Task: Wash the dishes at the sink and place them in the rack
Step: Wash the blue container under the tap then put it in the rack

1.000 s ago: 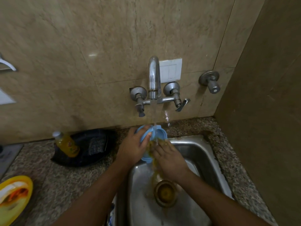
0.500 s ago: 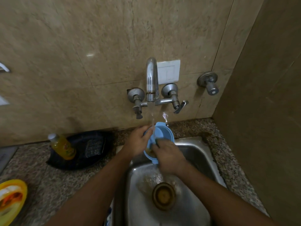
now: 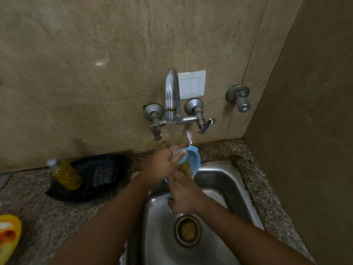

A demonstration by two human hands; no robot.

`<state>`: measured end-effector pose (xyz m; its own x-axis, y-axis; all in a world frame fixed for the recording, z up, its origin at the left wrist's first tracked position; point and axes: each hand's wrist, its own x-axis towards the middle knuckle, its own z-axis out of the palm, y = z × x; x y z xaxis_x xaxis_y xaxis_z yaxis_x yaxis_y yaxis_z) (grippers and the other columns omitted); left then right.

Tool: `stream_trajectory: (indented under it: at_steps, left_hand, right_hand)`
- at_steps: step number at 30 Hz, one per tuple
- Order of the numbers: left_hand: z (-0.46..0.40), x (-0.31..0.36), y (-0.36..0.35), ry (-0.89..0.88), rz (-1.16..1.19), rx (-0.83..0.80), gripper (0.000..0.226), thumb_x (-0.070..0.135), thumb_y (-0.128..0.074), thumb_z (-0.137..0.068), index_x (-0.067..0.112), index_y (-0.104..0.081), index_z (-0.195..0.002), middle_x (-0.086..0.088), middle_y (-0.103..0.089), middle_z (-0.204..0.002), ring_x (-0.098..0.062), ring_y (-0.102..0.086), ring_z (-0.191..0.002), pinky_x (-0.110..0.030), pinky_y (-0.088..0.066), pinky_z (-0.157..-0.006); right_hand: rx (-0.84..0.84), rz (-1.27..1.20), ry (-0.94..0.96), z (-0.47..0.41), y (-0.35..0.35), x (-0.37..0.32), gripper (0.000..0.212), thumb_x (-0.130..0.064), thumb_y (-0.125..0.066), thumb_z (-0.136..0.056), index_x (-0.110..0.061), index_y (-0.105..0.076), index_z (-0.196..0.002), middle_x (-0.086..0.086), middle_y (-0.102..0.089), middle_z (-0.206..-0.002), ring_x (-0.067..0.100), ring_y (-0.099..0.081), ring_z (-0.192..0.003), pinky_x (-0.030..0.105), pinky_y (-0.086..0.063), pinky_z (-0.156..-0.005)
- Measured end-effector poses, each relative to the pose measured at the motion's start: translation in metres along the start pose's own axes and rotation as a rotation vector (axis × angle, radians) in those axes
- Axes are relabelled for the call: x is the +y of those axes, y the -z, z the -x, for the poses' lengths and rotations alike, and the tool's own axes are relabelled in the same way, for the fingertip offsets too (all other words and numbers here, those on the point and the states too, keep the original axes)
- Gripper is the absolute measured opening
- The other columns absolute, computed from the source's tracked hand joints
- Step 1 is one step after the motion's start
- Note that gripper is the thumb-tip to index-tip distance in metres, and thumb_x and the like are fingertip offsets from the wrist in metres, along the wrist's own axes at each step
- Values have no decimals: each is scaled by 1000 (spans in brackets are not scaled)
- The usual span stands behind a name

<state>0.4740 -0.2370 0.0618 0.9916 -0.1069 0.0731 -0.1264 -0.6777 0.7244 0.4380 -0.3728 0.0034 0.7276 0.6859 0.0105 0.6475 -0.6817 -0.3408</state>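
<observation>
Under the running chrome tap (image 3: 172, 96), the left hand (image 3: 162, 163) grips a small blue plastic bowl (image 3: 191, 159) above the steel sink (image 3: 225, 180); the right hand (image 3: 183, 194) presses into it, grip hidden.

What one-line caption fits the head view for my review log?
Left hand holds a blue bowl under the running tap while the right hand rubs yellowish residue inside it.

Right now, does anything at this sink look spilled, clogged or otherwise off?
Yes. The drain strainer in the sink holds yellowish residue, and a thin side jet sprays from the tap beside the main stream. The blue bowl also has yellow residue inside.
</observation>
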Motion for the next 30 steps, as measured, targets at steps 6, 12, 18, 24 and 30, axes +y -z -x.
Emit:
stream_trajectory:
  at_steps: [6, 12, 18, 24, 30]
  left_hand:
    - [13, -1, 4, -27, -163, 13, 40, 50, -47, -98, 35, -57, -134, 0, -50, -120, -14, -55, -112, -26, -41, -101]
    - [28, 0, 6, -51, -229, 54, 40, 47, -49, -98, 38, -54, -136, -1, -49, -122, -17, -56, -110, -26, -43, -94]
    - [35, 6, 2, -59, -362, 102, 44, 55, -45, -95, 40, -50, -137, -4, -51, -128, -21, -57, -109, -30, -46, -89]
    - [45, -12, 9, -74, -618, 212, 52, 60, -35, -93, 35, -46, -137, -10, -55, -121, -24, -61, -96, -36, -54, -77]
    - [61, -19, 10, -213, -820, 357, 51, 53, -46, -91, 25, -59, -132, -14, -59, -110, -28, -60, -86, -36, -51, -69]
  right_hand:
    - [67, 191, -35, 2, -5, 12, 78, -29, -70, -71, -11, -45, -143, 18, -46, -143, 38, -40, -136, 54, -25, -117]
    - [77, 219, 39, 7, -5, 25, 67, -26, -64, -76, -18, -49, -140, 7, -52, -143, 27, -40, -137, 41, -11, -122]
    - [292, -57, -50, 18, -2, 17, 31, -21, -63, -70, -28, -73, -99, -5, -72, -104, 18, -63, -106, 43, -43, -101]
    - [407, -179, -372, 31, 10, 38, 17, -13, -61, -76, -22, -75, -81, -7, -74, -82, 13, -67, -80, 33, -54, -82]
    - [294, -246, -461, 23, 6, 28, 16, -21, -58, -89, -25, -73, -91, -6, -74, -87, 11, -67, -81, 25, -49, -77]
